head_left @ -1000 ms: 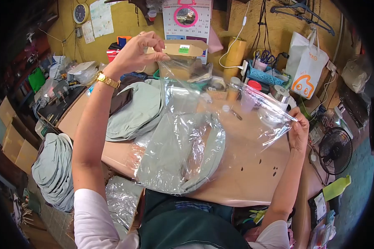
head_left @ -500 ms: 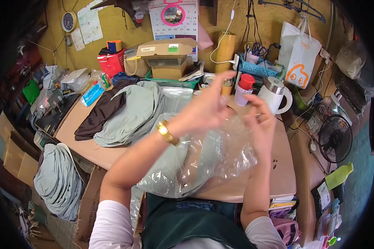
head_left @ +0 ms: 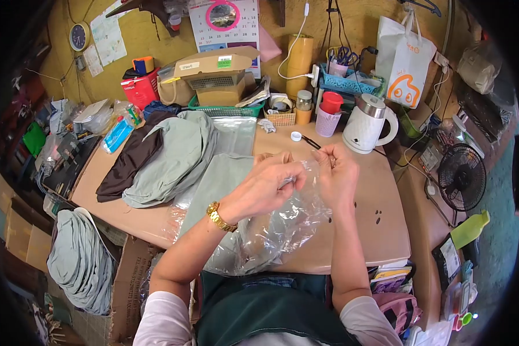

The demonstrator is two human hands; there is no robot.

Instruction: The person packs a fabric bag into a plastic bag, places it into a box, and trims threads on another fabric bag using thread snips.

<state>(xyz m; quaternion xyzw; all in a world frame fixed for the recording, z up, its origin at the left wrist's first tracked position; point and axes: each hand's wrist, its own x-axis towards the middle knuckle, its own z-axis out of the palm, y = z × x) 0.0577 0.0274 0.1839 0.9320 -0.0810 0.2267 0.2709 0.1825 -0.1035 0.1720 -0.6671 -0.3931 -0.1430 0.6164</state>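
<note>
A clear plastic bag [head_left: 288, 233] hangs down between my hands over the near part of the table, wrinkled and shiny. My left hand [head_left: 265, 187], with a gold watch [head_left: 219, 217] at the wrist, has its fingers curled closed on the bag's upper part. Opposite it, my right hand [head_left: 337, 176] pinches the bag's edge with thumb and fingers. Grey-green cloth [head_left: 216, 181] lies beneath and partly within the plastic. To its left rests a folded heap of the same grey-green cloth [head_left: 176, 147], beside dark brown cloth [head_left: 130, 164].
Flat clear plastic bags [head_left: 236, 134] lie behind the cloth. A white kettle [head_left: 366, 127], a red cup [head_left: 331, 102] and a green basket [head_left: 228, 109] line the table's back. A fan [head_left: 461, 173] stands right; more grey-green cloth [head_left: 81, 259] is piled lower left.
Both hands have come lower and closer to my body, and their fingers have closed on the bag's upper edge. The view has shifted slightly.
</note>
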